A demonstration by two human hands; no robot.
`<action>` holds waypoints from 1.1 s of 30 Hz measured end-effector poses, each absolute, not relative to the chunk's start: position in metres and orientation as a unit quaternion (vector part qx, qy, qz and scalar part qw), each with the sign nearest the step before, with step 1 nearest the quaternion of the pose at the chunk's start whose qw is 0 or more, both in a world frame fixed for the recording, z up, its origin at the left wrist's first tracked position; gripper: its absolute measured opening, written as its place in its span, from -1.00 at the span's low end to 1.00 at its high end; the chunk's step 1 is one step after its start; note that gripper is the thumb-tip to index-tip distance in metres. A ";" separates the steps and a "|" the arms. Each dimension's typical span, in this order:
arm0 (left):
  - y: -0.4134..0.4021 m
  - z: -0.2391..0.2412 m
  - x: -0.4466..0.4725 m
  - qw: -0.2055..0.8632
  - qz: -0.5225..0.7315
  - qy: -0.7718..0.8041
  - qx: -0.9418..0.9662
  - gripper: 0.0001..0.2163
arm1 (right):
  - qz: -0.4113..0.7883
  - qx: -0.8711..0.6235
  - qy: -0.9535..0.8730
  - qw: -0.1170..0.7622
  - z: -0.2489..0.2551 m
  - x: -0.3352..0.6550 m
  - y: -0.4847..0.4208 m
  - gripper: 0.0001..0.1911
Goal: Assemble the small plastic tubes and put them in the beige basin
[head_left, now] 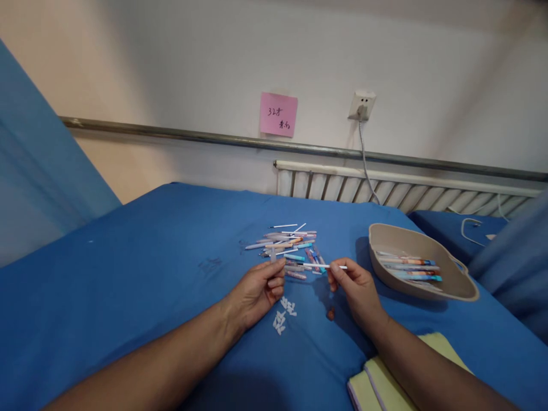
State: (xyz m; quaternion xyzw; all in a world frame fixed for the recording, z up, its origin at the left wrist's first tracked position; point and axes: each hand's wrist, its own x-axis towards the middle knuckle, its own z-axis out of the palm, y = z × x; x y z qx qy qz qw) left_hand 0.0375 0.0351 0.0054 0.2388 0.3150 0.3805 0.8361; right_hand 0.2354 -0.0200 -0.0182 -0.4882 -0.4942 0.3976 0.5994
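A white pen refill (319,265) with a dark front end lies level between my hands. My right hand (355,288) pinches its right end between thumb and fingers. The dark end reaches the fingertips of my left hand (261,288), which is closed, with a small translucent piece (273,254) sticking up at its fingers. What exactly this piece is I cannot make out. Just behind the hands lies a loose pile of pens and refills (282,242), partly hidden by my left hand. Small white pieces (279,321) are scattered on the blue cloth beneath my left hand.
At the right stands a beige basket (449,285) with several pens (411,268) in it. A folded yellow cloth (377,382) lies under my right forearm. Blue cloth (128,297) covers the surface. Behind are a radiator (317,182), a metal rail (192,136) and a plugged-in socket (362,105).
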 end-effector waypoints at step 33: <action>0.033 0.006 0.039 0.832 0.375 0.320 0.253 -0.83 | 0.403 -0.486 -0.499 0.594 -0.022 0.236 -0.018 -0.73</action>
